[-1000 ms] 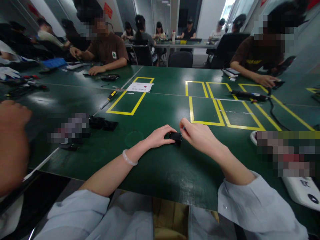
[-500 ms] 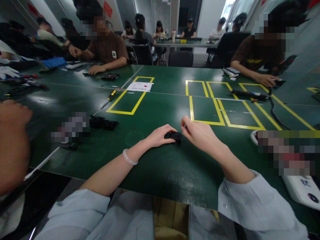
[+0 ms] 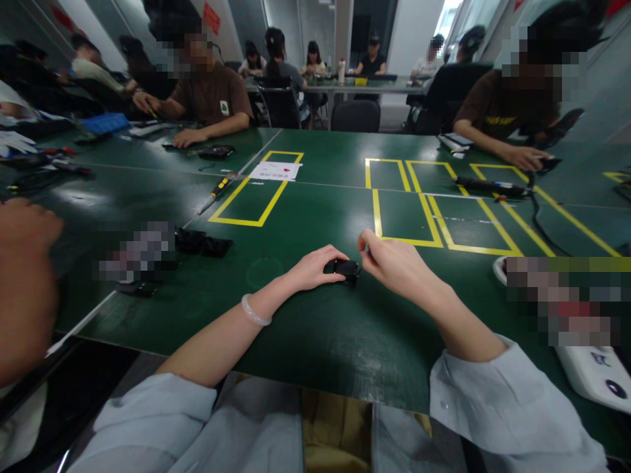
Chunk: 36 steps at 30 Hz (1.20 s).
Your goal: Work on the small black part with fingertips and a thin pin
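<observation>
On the green table in front of me, my left hand (image 3: 319, 269) grips a small black box-shaped part (image 3: 348, 269) between thumb and fingers. The part rests on or just above the tabletop; its details are too dark to tell. My right hand (image 3: 392, 257) is beside the part's right end, fingers curled in and thumb side toward it. Whatever those fingertips pinch, if anything, is hidden or too small to make out. A pale bracelet (image 3: 255, 311) circles my left wrist.
Black parts (image 3: 203, 243) lie to my left, near another person's hand (image 3: 27, 289). Yellow tape rectangles (image 3: 409, 243) mark the table. A screwdriver (image 3: 220, 188) and a paper label (image 3: 275, 171) lie ahead. At right are a white device (image 3: 599, 374) and a corded black tool (image 3: 493, 186). Co-workers sit opposite.
</observation>
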Tool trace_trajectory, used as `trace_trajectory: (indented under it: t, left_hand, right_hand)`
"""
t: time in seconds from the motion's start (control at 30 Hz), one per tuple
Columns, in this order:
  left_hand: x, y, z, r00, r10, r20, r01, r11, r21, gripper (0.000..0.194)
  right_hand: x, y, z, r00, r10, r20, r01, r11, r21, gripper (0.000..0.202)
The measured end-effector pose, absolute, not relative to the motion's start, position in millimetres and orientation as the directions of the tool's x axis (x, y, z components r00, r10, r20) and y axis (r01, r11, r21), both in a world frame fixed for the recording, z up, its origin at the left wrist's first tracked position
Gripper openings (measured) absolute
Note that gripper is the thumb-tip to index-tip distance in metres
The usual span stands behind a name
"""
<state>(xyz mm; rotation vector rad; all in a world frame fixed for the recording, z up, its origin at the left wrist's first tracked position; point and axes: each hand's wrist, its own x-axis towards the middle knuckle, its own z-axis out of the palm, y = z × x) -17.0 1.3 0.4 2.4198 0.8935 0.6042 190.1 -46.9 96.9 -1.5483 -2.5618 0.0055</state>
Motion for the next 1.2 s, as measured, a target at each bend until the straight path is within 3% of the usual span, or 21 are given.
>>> trace_trajectory:
  t: [0.37, 0.8, 1.07, 1.2]
  left_hand:
    - [-16.0, 1.0, 0.3, 0.682, 0.700, 0.213, 0.485, -0.651, 0.584, 0.036]
    - [-15.9, 0.8, 1.6, 0.677, 0.700, 0.227, 0.478, -0.653, 0.587, 0.036]
    - [-16.0, 2.3, -0.4, 0.680, 0.699, 0.220, 0.481, -0.652, 0.586, 0.036]
    - [-15.7, 1.9, 0.5, 0.678, 0.704, 0.210, 0.489, -0.646, 0.586, 0.036]
  right_hand:
    - [187.1, -41.8, 92.6, -0.369, 0.922, 0.119, 0.929, 0.369, 0.020, 0.028]
    - [190.5, -44.9, 91.3, -0.470, 0.869, 0.154, 0.871, 0.485, -0.076, 0.019]
    - [190.8, -42.8, 89.6, -0.474, 0.872, 0.123, 0.878, 0.478, -0.006, 0.024]
    - [191.4, -43.8, 89.3, -0.490, 0.861, 0.134, 0.862, 0.502, -0.072, 0.020]
